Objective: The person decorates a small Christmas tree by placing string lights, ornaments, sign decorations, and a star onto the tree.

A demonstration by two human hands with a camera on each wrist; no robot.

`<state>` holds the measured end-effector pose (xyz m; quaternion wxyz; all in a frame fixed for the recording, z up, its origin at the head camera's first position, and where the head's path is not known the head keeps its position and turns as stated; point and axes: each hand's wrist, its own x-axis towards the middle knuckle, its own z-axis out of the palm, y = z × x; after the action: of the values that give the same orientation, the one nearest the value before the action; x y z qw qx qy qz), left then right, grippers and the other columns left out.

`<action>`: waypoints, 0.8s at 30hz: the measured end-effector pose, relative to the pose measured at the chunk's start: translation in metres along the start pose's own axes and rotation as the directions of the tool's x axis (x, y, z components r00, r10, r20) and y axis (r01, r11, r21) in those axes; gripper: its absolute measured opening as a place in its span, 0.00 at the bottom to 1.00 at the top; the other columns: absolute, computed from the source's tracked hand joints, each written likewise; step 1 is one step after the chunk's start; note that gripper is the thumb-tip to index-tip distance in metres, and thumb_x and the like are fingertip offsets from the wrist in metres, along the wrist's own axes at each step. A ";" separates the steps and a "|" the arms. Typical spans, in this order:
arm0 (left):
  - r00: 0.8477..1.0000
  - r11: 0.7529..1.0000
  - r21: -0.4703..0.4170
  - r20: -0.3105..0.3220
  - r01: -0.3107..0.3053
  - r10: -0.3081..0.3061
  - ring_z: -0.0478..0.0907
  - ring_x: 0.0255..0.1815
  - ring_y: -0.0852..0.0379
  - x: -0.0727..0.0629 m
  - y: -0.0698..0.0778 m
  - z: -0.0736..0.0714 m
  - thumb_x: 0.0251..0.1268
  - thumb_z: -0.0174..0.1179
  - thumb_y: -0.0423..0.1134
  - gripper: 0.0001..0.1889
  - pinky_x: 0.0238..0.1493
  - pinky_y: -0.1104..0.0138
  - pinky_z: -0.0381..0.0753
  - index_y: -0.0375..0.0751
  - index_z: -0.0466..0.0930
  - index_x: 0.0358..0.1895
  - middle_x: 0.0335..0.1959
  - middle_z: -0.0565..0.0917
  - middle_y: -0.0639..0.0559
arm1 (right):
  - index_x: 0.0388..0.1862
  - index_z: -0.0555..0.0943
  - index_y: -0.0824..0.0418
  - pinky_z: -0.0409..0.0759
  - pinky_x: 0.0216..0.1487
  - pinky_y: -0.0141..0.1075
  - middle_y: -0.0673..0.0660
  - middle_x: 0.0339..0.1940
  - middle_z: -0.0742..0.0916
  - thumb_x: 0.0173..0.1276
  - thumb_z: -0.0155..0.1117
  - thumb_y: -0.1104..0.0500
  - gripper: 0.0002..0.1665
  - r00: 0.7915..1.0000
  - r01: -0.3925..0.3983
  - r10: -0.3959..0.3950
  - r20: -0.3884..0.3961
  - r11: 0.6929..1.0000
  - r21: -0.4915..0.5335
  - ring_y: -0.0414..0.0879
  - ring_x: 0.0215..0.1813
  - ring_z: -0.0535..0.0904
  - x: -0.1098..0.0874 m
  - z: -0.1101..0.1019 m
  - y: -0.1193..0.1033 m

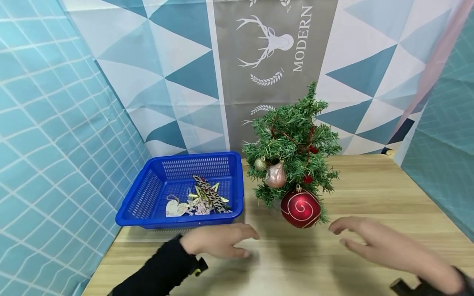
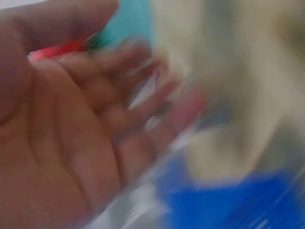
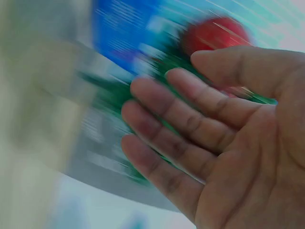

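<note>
A small green Christmas tree (image 1: 296, 139) stands on the table, and a large red bauble (image 1: 300, 209) with a glittery swirl hangs low on its front. Higher up hang a pink ornament (image 1: 275, 176) and a little gold ball (image 1: 261, 164). My left hand (image 1: 222, 240), fingers relaxed, hovers between the basket and the tree and holds nothing. To the right of the bauble, my right hand (image 1: 381, 242) is apart from it, its fingers loosely bent. Both wrist views are blurred; the right one shows an empty palm (image 3: 238, 157) facing the red bauble (image 3: 217, 36).
At the left sits a blue plastic basket (image 1: 238, 185) with several ornaments in it, among them a patterned brown strip (image 1: 211, 195), a gold star (image 1: 218, 187) and a pale heart-shaped piece (image 1: 174, 208). Behind the wooden table (image 1: 385, 189) hangs a patterned curtain (image 1: 185, 82).
</note>
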<state>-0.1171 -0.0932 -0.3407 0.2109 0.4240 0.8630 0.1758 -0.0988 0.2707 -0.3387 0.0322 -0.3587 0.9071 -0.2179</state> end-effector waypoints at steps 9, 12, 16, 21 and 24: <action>0.961 0.865 0.447 -0.245 0.229 -0.127 0.56 0.71 0.41 0.091 -0.025 0.058 0.67 0.55 0.46 0.29 0.68 0.52 0.58 0.31 0.66 0.65 0.69 0.64 0.37 | 0.65 0.68 0.73 0.72 0.56 0.54 0.66 0.57 0.79 0.55 0.70 0.56 0.41 0.964 0.182 -0.233 -0.126 0.929 -0.322 0.58 0.55 0.76 0.046 0.106 0.007; 0.940 0.797 0.529 -0.312 0.291 -0.136 0.60 0.69 0.42 0.101 -0.031 0.061 0.66 0.55 0.49 0.33 0.63 0.49 0.64 0.34 0.61 0.69 0.64 0.70 0.40 | 0.74 0.52 0.69 0.71 0.60 0.51 0.68 0.63 0.74 0.58 0.69 0.58 0.51 0.974 0.138 -0.173 -0.148 0.965 -0.223 0.55 0.59 0.75 0.065 0.118 0.006; 0.927 0.755 0.547 -0.297 0.361 -0.229 0.57 0.71 0.45 0.102 -0.030 0.065 0.64 0.56 0.52 0.35 0.64 0.47 0.62 0.40 0.60 0.71 0.68 0.67 0.44 | 0.77 0.41 0.66 0.59 0.68 0.52 0.69 0.75 0.55 0.63 0.66 0.56 0.55 0.994 0.031 -0.040 -0.101 0.996 -0.088 0.58 0.72 0.58 0.079 0.125 0.000; 0.927 0.704 0.603 -0.244 0.375 -0.284 0.55 0.72 0.48 0.101 -0.025 0.067 0.63 0.55 0.54 0.35 0.65 0.45 0.60 0.43 0.61 0.72 0.71 0.64 0.47 | 0.73 0.49 0.76 0.69 0.59 0.56 0.74 0.73 0.55 0.62 0.66 0.55 0.52 0.999 -0.005 -0.005 -0.054 0.985 -0.171 0.64 0.67 0.63 0.076 0.127 -0.003; 0.926 0.698 0.609 -0.233 0.376 -0.296 0.54 0.72 0.50 0.100 -0.021 0.066 0.62 0.57 0.56 0.36 0.65 0.44 0.59 0.44 0.62 0.71 0.71 0.63 0.48 | 0.73 0.48 0.76 0.73 0.57 0.54 0.73 0.74 0.51 0.62 0.65 0.55 0.52 0.999 -0.043 0.039 -0.025 0.981 -0.189 0.64 0.68 0.63 0.073 0.124 -0.003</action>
<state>-0.1522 -0.0161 -0.4283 0.0299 0.2942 0.9437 -0.1480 -0.1242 0.1740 -0.4421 -0.0071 -0.3391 0.9312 -0.1336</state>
